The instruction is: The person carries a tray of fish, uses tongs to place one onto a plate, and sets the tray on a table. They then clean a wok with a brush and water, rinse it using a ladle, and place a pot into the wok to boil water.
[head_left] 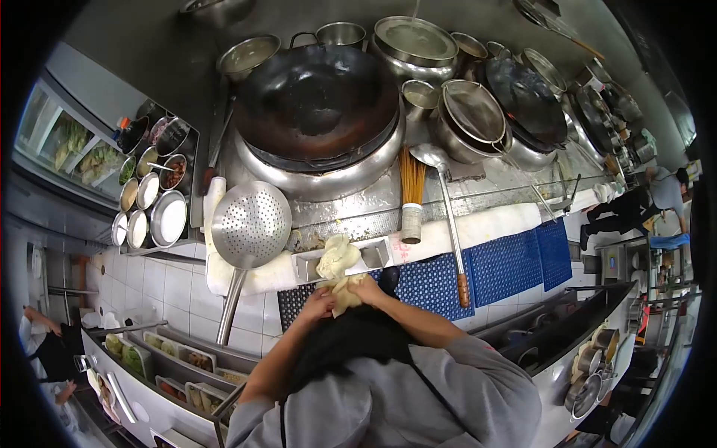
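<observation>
A pale yellowish cloth (345, 296) hangs between my two hands in front of the black apron. My left hand (319, 304) grips its left side with the fingers closed, and my right hand (364, 290) pinches its right side. Just beyond them, a second crumpled pale cloth (337, 256) rests on the metal holder at the stove's front edge. To the left lies a large perforated strainer (252, 224), its handle pointing toward me. A ladle (444, 179) with a wooden handle end and a bamboo brush (412, 190) lie to the right.
A big dark wok (316, 104) sits on the burner ahead, with another wok (526, 101) further right. Metal pots, including a water-filled one (415, 41), line the back. Seasoning bowls (168, 218) stand at left. Another person (657, 198) is at far right; others show at far left.
</observation>
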Action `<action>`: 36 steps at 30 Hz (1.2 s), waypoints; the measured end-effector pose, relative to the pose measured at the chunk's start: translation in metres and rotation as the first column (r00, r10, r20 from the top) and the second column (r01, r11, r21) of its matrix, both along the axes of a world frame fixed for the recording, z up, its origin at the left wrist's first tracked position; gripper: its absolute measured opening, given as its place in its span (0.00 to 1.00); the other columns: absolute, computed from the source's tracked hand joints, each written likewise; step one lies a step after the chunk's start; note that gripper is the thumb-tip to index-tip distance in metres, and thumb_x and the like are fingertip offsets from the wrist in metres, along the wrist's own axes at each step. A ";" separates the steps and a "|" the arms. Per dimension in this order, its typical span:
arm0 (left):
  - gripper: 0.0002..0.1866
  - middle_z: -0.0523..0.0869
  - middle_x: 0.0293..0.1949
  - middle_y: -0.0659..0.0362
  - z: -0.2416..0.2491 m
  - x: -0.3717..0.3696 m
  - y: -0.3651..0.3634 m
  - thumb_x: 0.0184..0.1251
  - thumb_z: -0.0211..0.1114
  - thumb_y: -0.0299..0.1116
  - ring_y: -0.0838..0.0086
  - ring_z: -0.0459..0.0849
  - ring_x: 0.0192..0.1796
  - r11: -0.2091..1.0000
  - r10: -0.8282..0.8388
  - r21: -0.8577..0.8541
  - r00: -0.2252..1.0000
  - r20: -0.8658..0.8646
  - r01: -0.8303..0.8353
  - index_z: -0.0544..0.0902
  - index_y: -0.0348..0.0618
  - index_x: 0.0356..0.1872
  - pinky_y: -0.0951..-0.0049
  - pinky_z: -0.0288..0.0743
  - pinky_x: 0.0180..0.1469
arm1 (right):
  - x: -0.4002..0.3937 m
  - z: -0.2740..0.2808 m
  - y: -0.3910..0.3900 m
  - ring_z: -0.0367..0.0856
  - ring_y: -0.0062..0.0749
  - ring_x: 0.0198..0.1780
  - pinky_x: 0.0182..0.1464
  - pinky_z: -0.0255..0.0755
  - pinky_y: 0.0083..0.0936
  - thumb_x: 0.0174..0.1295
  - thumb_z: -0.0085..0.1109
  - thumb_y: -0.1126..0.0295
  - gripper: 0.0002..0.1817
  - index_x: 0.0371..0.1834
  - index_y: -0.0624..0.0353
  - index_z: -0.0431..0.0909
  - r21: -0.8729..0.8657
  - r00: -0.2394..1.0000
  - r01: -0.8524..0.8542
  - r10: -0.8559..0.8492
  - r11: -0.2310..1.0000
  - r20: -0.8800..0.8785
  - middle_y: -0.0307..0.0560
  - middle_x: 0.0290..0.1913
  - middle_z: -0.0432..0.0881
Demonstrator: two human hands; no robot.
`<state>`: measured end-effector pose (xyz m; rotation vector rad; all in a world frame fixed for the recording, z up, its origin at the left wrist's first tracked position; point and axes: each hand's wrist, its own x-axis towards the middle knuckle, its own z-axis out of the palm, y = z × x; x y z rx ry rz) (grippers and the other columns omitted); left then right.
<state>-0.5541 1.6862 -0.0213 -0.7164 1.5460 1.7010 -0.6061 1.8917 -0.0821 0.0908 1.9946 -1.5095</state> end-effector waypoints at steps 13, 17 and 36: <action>0.20 0.87 0.40 0.46 -0.062 -0.025 0.036 0.72 0.61 0.44 0.61 0.87 0.42 0.976 -0.169 -0.192 0.906 -0.388 0.100 0.83 0.34 0.46 0.57 0.79 0.43 | 0.041 0.097 0.139 0.86 0.54 0.34 0.40 0.77 0.45 0.65 0.59 0.46 0.23 0.29 0.56 0.85 0.700 0.884 -0.252 0.453 0.668 -0.115 0.59 0.29 0.85; 0.29 0.85 0.37 0.38 -0.052 -0.019 -0.002 0.68 0.61 0.56 0.47 0.85 0.42 0.812 -0.500 -0.536 0.748 -0.437 0.229 0.83 0.32 0.37 0.52 0.76 0.47 | 0.035 0.197 0.163 0.85 0.56 0.41 0.43 0.77 0.48 0.61 0.64 0.64 0.09 0.36 0.59 0.83 0.650 0.752 0.236 0.287 0.722 -0.593 0.60 0.37 0.85; 0.15 0.86 0.38 0.49 0.220 -0.100 0.037 0.66 0.67 0.33 0.58 0.85 0.40 0.901 -0.430 -0.421 0.371 -0.823 0.109 0.84 0.35 0.49 0.64 0.78 0.48 | -0.076 0.300 0.149 0.75 0.23 0.16 0.15 0.68 0.25 0.67 0.57 0.74 0.17 0.58 0.63 0.70 0.068 0.847 0.408 -0.350 0.910 -0.401 0.40 0.22 0.75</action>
